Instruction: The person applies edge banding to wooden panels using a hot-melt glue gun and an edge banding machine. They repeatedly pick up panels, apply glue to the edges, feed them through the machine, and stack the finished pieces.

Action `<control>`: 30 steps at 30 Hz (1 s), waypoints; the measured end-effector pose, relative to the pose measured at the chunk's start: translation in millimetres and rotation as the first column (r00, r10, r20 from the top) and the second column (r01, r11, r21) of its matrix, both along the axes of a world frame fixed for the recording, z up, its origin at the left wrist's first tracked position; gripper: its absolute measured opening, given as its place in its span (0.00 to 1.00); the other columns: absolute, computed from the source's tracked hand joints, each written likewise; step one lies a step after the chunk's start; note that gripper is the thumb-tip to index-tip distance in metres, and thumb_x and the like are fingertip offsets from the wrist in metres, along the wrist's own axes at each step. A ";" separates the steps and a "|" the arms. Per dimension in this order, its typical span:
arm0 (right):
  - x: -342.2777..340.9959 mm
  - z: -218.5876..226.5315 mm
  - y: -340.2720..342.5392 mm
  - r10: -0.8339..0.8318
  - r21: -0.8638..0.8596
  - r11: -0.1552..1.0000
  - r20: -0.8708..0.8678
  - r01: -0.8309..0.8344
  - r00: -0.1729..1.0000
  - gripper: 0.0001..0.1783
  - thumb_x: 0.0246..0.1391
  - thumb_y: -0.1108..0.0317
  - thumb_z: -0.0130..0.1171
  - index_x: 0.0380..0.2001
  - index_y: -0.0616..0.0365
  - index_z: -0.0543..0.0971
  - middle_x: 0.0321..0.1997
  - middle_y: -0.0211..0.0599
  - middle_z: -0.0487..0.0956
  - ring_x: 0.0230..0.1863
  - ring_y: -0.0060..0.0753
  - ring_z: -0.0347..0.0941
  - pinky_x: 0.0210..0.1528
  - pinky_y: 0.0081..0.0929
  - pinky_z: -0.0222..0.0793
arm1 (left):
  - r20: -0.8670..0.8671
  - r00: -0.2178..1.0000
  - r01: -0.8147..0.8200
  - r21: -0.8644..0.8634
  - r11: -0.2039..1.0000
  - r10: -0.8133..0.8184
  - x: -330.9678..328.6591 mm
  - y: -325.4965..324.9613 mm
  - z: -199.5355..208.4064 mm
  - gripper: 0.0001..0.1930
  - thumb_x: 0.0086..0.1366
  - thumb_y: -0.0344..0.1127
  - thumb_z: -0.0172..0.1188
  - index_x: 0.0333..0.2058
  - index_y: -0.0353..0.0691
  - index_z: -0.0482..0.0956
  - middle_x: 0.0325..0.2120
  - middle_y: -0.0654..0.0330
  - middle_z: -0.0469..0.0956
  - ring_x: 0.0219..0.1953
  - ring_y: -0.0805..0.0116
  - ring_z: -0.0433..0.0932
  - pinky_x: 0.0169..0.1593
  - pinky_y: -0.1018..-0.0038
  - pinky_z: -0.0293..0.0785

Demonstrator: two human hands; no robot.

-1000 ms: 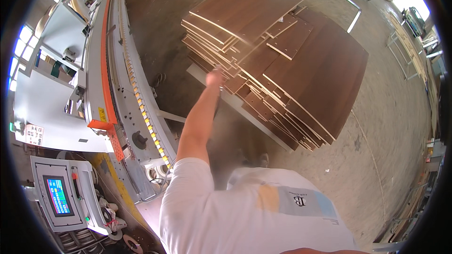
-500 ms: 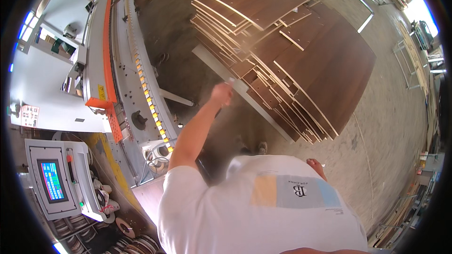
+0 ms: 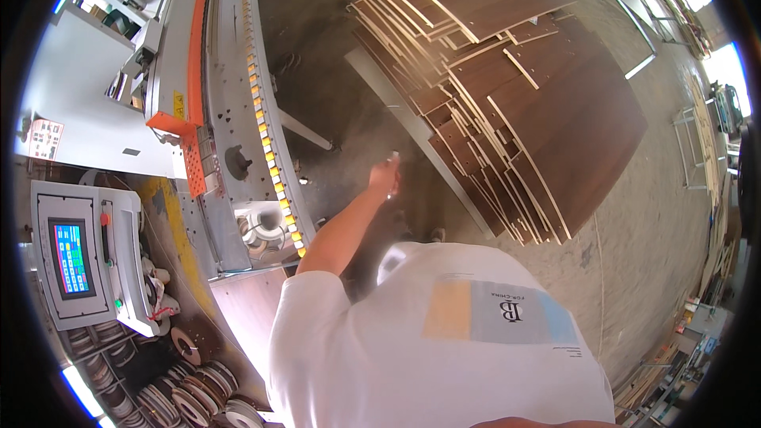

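Observation:
My left hand is stretched out in front of me, above the floor between the long machine and the stack of brown panels. Its fingers are curled closed, and a small pale bit shows at their tips, too small to name. It touches neither the panels nor the machine. My right hand is out of sight behind my white shirt. The panels lie in uneven layers, with narrow light-edged strips and smaller drilled pieces among them.
On the left runs a long machine with an orange rail and a row of yellow-and-white rollers. A control panel with a lit screen stands nearer, above rolls of edging tape. Metal racks line the far right.
My left hand has drawn back from the edge of the panel stack. My right hand, partly visible before at my right side, has gone out of sight. The view has shifted slightly.

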State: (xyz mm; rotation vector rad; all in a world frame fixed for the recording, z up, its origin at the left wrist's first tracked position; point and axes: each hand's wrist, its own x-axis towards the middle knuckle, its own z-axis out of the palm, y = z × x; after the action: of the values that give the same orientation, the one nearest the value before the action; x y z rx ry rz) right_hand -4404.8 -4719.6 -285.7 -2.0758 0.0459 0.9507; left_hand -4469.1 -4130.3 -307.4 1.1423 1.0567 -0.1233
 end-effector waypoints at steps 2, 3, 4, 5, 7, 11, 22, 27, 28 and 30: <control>3.2 6.7 9.5 -0.018 0.000 1.000 -0.027 0.018 0.999 0.16 0.65 0.60 0.60 0.46 0.61 0.83 0.38 0.37 0.84 0.37 0.24 0.78 0.38 0.24 0.73 | -0.069 0.997 -0.028 -0.069 0.997 0.024 1.4 2.8 10.1 0.23 0.74 0.55 0.54 0.32 0.39 0.77 0.18 0.61 0.73 0.13 0.73 0.67 0.19 0.72 0.68; 6.3 9.2 14.1 -0.019 0.003 1.000 -0.034 0.019 0.999 0.16 0.65 0.60 0.60 0.46 0.61 0.83 0.38 0.37 0.84 0.37 0.24 0.78 0.38 0.24 0.73 | -0.100 0.994 -0.045 -0.103 0.994 0.035 2.9 0.2 23.9 0.24 0.75 0.55 0.53 0.31 0.39 0.76 0.19 0.61 0.73 0.13 0.72 0.67 0.19 0.72 0.69; 7.4 12.3 17.7 -0.029 0.004 1.000 -0.038 0.029 0.999 0.16 0.66 0.60 0.60 0.46 0.61 0.83 0.38 0.36 0.84 0.37 0.24 0.78 0.38 0.24 0.73 | 0.037 0.992 0.123 -0.132 0.984 -0.119 1.5 -7.5 42.9 0.24 0.75 0.56 0.53 0.30 0.39 0.76 0.19 0.61 0.73 0.13 0.72 0.67 0.18 0.71 0.69; 3.4 14.7 20.8 -0.044 0.008 0.999 -0.040 0.044 0.998 0.16 0.66 0.60 0.60 0.46 0.61 0.83 0.38 0.36 0.84 0.37 0.24 0.78 0.38 0.24 0.73 | 0.174 0.946 0.300 -0.139 0.944 -0.275 -5.6 -21.6 64.6 0.24 0.75 0.56 0.52 0.30 0.39 0.75 0.19 0.61 0.73 0.13 0.71 0.67 0.17 0.69 0.69; -0.3 19.3 26.1 -0.059 0.007 0.998 -0.042 0.059 0.997 0.16 0.66 0.60 0.60 0.46 0.61 0.83 0.37 0.36 0.84 0.37 0.23 0.78 0.39 0.24 0.73 | 0.306 0.855 0.477 -0.146 0.867 -0.419 -13.5 -31.9 64.9 0.24 0.75 0.56 0.52 0.30 0.39 0.74 0.20 0.61 0.73 0.13 0.70 0.67 0.17 0.68 0.70; 6.8 36.4 42.4 -0.025 -0.002 1.000 -0.057 0.025 0.998 0.16 0.66 0.60 0.60 0.46 0.61 0.83 0.37 0.35 0.84 0.38 0.23 0.78 0.39 0.24 0.73 | 0.011 1.000 -0.022 -0.350 0.937 0.028 -17.3 -44.2 -41.8 0.23 0.75 0.56 0.52 0.32 0.40 0.74 0.21 0.61 0.73 0.15 0.70 0.68 0.19 0.70 0.71; 1.7 60.2 50.7 -0.035 -0.050 0.998 -0.063 0.032 0.997 0.16 0.66 0.59 0.60 0.47 0.61 0.83 0.37 0.34 0.83 0.38 0.22 0.77 0.40 0.23 0.73 | 0.194 0.980 0.079 -0.160 0.984 -0.047 46.0 33.7 -39.1 0.22 0.78 0.54 0.46 0.43 0.40 0.77 0.23 0.62 0.75 0.16 0.71 0.68 0.24 0.70 0.71; -3.1 59.5 49.6 -0.058 -0.066 0.996 -0.063 0.054 0.996 0.16 0.66 0.59 0.60 0.47 0.61 0.83 0.37 0.33 0.83 0.39 0.22 0.77 0.41 0.23 0.73 | 0.599 0.799 0.182 -0.336 0.924 0.060 54.7 50.9 70.5 0.23 0.76 0.54 0.49 0.32 0.40 0.76 0.20 0.62 0.74 0.15 0.71 0.69 0.20 0.68 0.70; -3.3 60.4 50.3 -0.059 -0.070 0.996 -0.064 0.055 0.996 0.16 0.66 0.59 0.60 0.47 0.61 0.83 0.37 0.33 0.83 0.39 0.22 0.77 0.41 0.23 0.73 | 0.580 0.814 0.176 -0.302 0.937 0.034 59.5 60.5 56.1 0.21 0.76 0.53 0.50 0.34 0.41 0.77 0.21 0.63 0.74 0.18 0.71 0.70 0.23 0.68 0.70; -0.3 68.7 55.4 -0.056 -0.075 0.996 -0.067 0.051 0.996 0.16 0.66 0.59 0.60 0.47 0.61 0.83 0.37 0.32 0.83 0.39 0.22 0.77 0.41 0.23 0.73 | 0.356 0.935 0.054 -0.182 0.982 0.014 80.5 85.5 -20.0 0.19 0.77 0.50 0.51 0.37 0.41 0.80 0.23 0.63 0.73 0.22 0.70 0.71 0.28 0.68 0.72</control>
State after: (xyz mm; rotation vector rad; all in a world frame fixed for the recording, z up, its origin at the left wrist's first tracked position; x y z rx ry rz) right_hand -4405.0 -4664.2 -217.0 -2.0977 0.1740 1.0017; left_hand -4388.6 -4044.8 -327.5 0.9583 0.6947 -0.0294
